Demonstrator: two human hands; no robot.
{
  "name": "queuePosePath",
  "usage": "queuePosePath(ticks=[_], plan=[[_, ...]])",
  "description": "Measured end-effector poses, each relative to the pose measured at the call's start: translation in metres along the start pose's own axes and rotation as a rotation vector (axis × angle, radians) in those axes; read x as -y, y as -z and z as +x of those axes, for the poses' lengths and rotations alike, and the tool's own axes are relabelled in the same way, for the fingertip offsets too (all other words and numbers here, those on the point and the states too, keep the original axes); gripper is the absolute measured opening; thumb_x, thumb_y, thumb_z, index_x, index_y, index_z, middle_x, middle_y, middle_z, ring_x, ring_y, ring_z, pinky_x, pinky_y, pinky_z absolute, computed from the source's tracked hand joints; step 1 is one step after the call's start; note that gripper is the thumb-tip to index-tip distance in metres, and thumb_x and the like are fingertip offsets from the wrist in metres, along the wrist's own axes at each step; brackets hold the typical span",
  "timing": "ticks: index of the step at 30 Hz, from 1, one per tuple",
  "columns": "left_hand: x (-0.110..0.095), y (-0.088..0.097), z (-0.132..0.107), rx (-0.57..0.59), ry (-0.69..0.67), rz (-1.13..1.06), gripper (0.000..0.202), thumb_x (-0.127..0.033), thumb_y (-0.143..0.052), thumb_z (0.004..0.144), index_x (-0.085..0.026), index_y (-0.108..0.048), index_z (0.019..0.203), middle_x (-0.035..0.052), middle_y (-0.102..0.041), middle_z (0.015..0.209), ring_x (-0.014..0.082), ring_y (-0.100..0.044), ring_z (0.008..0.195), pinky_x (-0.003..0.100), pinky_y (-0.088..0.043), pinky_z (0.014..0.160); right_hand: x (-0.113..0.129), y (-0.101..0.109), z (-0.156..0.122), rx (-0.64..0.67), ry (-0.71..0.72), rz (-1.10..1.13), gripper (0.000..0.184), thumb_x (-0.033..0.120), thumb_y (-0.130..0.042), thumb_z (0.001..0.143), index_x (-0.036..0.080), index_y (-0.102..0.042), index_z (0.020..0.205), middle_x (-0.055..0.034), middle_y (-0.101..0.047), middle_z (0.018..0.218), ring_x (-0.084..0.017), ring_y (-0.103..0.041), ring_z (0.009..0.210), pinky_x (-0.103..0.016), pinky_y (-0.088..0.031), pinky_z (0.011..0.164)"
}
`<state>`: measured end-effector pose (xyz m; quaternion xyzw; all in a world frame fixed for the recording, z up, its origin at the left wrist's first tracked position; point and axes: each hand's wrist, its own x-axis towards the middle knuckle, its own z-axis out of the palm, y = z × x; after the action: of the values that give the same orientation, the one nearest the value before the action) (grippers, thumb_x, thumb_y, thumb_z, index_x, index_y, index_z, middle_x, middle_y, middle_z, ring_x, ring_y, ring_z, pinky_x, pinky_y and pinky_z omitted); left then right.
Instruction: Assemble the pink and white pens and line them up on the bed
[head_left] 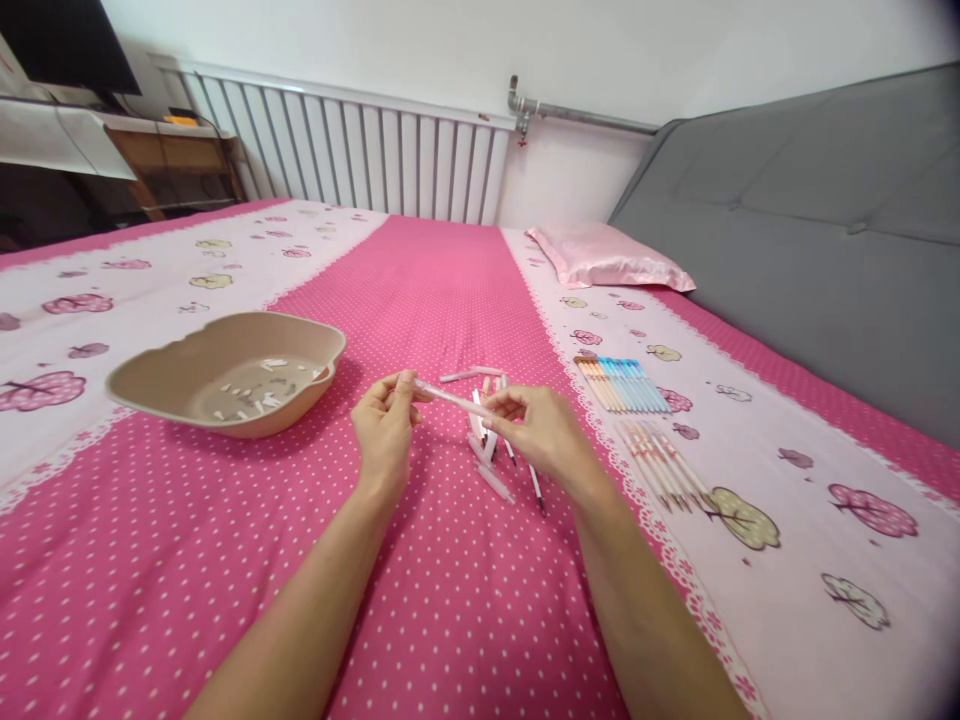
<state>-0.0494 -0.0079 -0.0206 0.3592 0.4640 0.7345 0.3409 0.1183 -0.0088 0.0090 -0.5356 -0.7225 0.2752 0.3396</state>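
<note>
Between my two hands a slim pale pink pen (454, 398) is held, slanting slightly down to the right. My left hand (386, 420) pinches its left end, and my right hand (536, 430) grips the other end, the fingers partly covering it. Beneath and beyond the right hand lies a loose heap of pen parts (491, 480), with pale barrels or caps and thin white refills with dark tips. To the right are two neat rows of pens: blue and orange-brown ones (622, 385) farther off, and clear-and-pinkish ones (664, 465) nearer.
A beige plastic basin (225, 365) with small white and grey pieces inside stands at the left on the pink dotted bedsheet (442, 600). A pink pillow (607, 257) rests by the grey headboard (810, 220). A white radiator (360, 145) lines the far wall.
</note>
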Motion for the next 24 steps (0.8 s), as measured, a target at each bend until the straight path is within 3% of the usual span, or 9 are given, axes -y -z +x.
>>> queuePosePath(ticks=[10,24], plan=[[0.0028,-0.0016,-0.0032,0.171,0.067,0.050,0.028,-0.040,-0.065,0.075,-0.012,-0.067,0.081,0.0036,-0.067,0.067,0.0055,-0.044,0.044,0.020,-0.033,0.046,-0.0009,-0.0031,0.0014,-0.019,-0.009,-0.033,0.011,0.020,-0.067,0.072,0.020,-0.070,0.083,-0.0020,-0.071,0.075,-0.016,-0.065,0.069,-0.030,-0.049,0.068],[0.0024,-0.0010,-0.0025,0.193,0.102,0.115,0.025,-0.037,-0.060,0.077,-0.012,-0.058,0.072,0.0017,-0.064,0.061,0.0056,-0.044,0.044,0.019,-0.033,0.046,0.0002,-0.0017,0.0014,-0.034,-0.023,-0.084,0.009,0.017,-0.068,0.073,0.020,-0.070,0.081,-0.0014,-0.071,0.075,-0.015,-0.065,0.070,-0.028,-0.049,0.067]])
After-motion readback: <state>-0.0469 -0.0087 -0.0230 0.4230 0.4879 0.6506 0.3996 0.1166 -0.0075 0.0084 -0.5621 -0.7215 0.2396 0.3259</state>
